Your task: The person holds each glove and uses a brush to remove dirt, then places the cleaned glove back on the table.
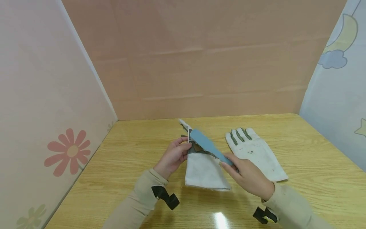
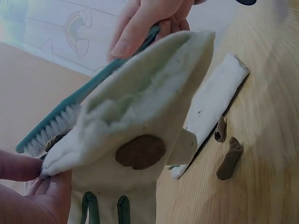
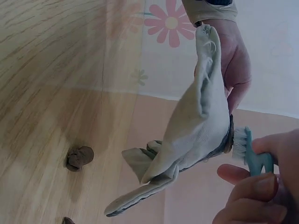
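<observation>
Two holds: left grip (image 1: 173, 155) clamped on glove (image 1: 204, 173), right grip (image 1: 249, 175) on brush (image 1: 208, 145); hard strokes could tug glove onto counter (image 1: 137, 140).

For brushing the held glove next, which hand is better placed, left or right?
Right, most likely. The right hand has its grip on the blue brush, bristles facing the held glove. The left hand pinches the glove's edge, so it seems better suited to steadying.
</observation>
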`<state>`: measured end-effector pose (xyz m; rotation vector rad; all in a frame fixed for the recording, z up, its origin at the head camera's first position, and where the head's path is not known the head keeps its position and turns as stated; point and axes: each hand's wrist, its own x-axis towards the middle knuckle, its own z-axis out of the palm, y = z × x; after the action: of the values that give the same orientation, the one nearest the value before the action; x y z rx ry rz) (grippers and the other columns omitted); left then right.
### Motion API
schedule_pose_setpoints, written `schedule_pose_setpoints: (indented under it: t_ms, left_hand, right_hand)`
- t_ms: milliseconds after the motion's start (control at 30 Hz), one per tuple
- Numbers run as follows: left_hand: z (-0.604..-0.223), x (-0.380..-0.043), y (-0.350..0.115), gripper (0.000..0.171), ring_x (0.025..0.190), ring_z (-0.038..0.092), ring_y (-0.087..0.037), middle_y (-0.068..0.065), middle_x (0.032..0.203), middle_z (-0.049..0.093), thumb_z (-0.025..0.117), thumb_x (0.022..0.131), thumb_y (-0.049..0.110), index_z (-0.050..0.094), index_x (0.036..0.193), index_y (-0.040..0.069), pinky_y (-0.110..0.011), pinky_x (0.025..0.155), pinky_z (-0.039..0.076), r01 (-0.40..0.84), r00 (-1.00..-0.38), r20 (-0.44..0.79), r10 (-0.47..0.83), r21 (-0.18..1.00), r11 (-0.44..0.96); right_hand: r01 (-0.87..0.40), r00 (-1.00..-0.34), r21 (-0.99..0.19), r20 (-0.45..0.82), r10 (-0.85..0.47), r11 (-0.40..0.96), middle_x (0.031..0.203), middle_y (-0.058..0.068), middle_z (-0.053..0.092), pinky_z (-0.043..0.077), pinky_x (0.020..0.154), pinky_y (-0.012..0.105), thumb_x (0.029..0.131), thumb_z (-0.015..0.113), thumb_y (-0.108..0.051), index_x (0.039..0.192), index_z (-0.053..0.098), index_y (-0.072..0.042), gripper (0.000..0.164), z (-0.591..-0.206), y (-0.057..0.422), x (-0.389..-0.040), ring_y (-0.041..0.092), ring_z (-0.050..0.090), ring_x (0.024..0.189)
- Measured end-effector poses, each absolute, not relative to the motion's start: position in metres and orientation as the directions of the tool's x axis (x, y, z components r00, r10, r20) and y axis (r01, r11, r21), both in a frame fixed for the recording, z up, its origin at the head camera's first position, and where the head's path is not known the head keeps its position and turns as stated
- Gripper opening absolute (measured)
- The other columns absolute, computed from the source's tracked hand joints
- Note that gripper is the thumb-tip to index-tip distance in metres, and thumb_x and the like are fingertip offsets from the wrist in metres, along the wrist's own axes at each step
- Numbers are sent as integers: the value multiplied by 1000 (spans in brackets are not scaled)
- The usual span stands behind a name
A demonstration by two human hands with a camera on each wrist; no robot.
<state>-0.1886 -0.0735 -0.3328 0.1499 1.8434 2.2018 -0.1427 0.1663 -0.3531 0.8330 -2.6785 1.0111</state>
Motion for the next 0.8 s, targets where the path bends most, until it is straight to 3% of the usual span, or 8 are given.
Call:
schedule_pose_setpoints:
  t_ms: [200,400,633,800]
  left_hand:
    - [-335,-191,-76,33,73,64,-2,9,81,66,44,96,6,43,128,-3,-20,69,50,-128,-969,-90,232,980,-153]
    - [-334,-193,-79,32,71,62,-3,8,79,64,45,95,5,45,127,-1,-21,67,50,-117,-980,-88,177,980,-160]
    - [-331,-191,-77,33,70,63,-2,9,78,65,45,96,5,44,128,-2,-20,66,50,-126,-975,-89,204,977,-174]
    - [-331,-189,-73,30,70,63,-2,10,76,65,44,96,5,44,125,-2,-20,67,51,-124,-968,-81,236,977,-174]
  right_hand:
    - [-521,-852,-561,291,-435,643,54,-15,31,26,43,16,98,47,-26,108,56,-11,20,-355,169,-140,-4,19,45]
    - [-510,-858,-547,274,-433,664,55,-14,29,25,43,16,98,47,-27,99,53,-17,12,-355,178,-136,-4,19,46]
    - [-577,-816,-550,371,-443,603,57,-16,30,27,44,15,99,46,-20,101,52,-17,6,-350,176,-137,-6,19,47]
    - [-596,-803,-544,399,-443,591,56,-16,33,28,43,16,98,47,-18,108,55,-12,14,-349,169,-140,-6,20,46]
